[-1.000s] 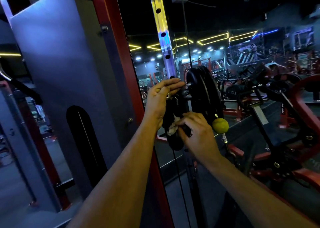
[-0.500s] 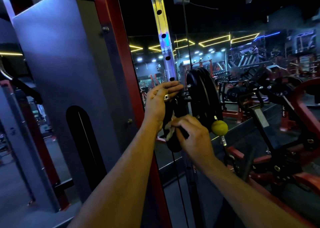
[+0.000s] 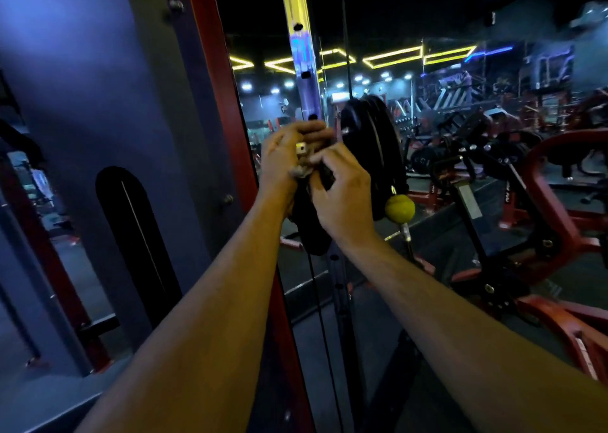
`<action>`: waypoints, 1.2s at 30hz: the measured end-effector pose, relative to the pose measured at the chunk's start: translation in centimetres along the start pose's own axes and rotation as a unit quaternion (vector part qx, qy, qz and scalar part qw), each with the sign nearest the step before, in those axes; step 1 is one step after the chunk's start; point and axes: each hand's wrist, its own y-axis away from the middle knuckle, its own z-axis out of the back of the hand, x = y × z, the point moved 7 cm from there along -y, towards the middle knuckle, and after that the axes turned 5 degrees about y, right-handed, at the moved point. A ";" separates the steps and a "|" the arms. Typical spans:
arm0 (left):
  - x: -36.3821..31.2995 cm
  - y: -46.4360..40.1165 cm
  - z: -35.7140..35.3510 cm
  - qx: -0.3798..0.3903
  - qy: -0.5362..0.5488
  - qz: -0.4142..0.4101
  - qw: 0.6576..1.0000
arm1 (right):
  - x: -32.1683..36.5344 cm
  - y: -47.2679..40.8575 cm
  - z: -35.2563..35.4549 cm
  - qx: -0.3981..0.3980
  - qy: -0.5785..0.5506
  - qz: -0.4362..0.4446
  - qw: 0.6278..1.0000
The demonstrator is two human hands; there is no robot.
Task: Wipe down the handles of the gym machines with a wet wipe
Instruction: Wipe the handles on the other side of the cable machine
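Note:
A black strap handle (image 3: 312,235) hangs from the cable machine, next to the chrome column (image 3: 301,54) with holes. My left hand (image 3: 283,159) grips the top of the handle, where a small metal fitting (image 3: 300,148) shows between the fingers. Just below it, my right hand (image 3: 342,199) pinches a crumpled pale wet wipe (image 3: 298,170) against the handle. The two hands nearly touch, and most of the upper handle is hidden behind them.
A black pulley (image 3: 371,143) and a yellow ball stopper (image 3: 399,208) on the cable sit just right of my hands. The red frame post (image 3: 210,70) and grey weight-stack shroud (image 3: 82,103) stand to the left. Red and black machines (image 3: 543,202) fill the right side.
My right hand has slid the wipe up the handle toward my left hand. The left fingers have curled tighter round the handle's top. The view has come closer.

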 end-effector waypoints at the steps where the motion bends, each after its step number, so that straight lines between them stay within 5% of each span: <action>1: 0.6 -0.1 0.1 -0.010 0.000 0.011 1.000 | -0.3 0.7 0.1 0.002 0.006 -0.001 1.000; 12: 0.4 -0.5 0.4 -0.007 0.006 -0.007 1.000 | -3.5 7.0 0.2 0.099 -0.034 -0.059 0.993; 18: 0.5 -0.3 0.1 0.014 0.050 0.011 0.999 | -1.0 -0.2 0.7 -0.033 -0.031 -0.072 0.996; 22: 1.3 -1.0 0.4 0.018 0.068 0.010 0.997 | -0.2 1.6 -0.4 -0.045 -0.003 -0.039 0.998; 26: 1.0 -0.9 0.4 0.031 0.061 0.020 0.997 | -1.1 5.6 0.0 0.005 0.006 -0.026 1.000; 36: 1.0 -0.5 0.4 0.021 0.060 0.018 0.998 | -3.5 11.0 0.8 0.083 -0.037 -0.162 0.983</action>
